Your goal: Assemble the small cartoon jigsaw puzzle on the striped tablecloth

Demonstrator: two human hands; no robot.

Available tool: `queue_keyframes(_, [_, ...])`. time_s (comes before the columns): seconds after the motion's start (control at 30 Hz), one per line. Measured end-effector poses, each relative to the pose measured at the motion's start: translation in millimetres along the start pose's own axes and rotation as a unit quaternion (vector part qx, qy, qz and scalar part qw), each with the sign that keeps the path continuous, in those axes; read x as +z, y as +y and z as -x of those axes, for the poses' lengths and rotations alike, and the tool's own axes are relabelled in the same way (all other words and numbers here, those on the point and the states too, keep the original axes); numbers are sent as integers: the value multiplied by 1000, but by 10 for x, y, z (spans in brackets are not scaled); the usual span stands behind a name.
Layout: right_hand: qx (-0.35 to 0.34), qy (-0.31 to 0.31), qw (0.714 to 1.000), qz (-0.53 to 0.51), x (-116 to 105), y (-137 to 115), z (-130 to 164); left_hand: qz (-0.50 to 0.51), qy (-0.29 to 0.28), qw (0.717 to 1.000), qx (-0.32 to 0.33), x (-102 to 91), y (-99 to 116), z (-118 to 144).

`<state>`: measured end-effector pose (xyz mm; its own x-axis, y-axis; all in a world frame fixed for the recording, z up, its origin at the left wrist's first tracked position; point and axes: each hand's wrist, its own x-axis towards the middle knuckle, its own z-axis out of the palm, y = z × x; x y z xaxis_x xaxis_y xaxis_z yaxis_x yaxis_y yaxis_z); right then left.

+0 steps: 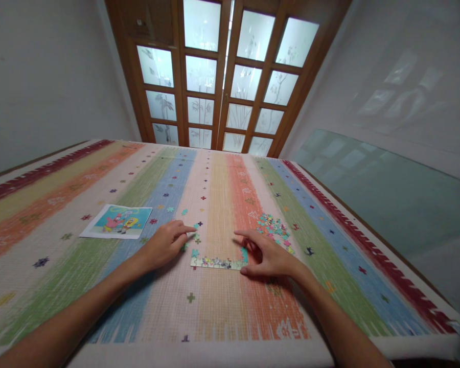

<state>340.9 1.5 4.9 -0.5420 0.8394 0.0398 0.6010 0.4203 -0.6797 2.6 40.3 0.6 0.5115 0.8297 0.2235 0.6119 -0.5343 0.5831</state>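
Observation:
My left hand (167, 244) reaches in from the left with its index finger stretched out. The fingertip is at a small teal puzzle piece (196, 226) on the cloth, and a few more loose pieces lie just below it. My right hand (266, 253) is open, thumb and index finger apart. Its thumb is at the right end of a joined puzzle strip (218, 263), a bottom row with short upturned ends. Behind that hand lies a heap of loose puzzle pieces (273, 226), partly hidden by it.
A printed picture card (117, 222) with cartoon figures lies at the left. Two teal pieces lie farther back, one being a loose piece (184, 211). A striped, patterned tablecloth (220, 197) covers the table. Wooden doors (218, 87) with glass panes stand beyond its far edge.

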Motion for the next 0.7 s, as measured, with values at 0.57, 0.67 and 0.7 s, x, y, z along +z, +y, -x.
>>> queue_keyframes(0.57, [-8,1,1000,3,-15,-20,-6,-171,-7,983,68,42,-162,-71])
queue_keyframes(0.67, [-7,0,1000,2,-18,-25,-7,-138,-9,989,60,-24,-186,-80])
queue_keyframes(0.7, [-6,1,1000,3,-18,-26,-6,-132,-10,990,58,-45,-186,-79])
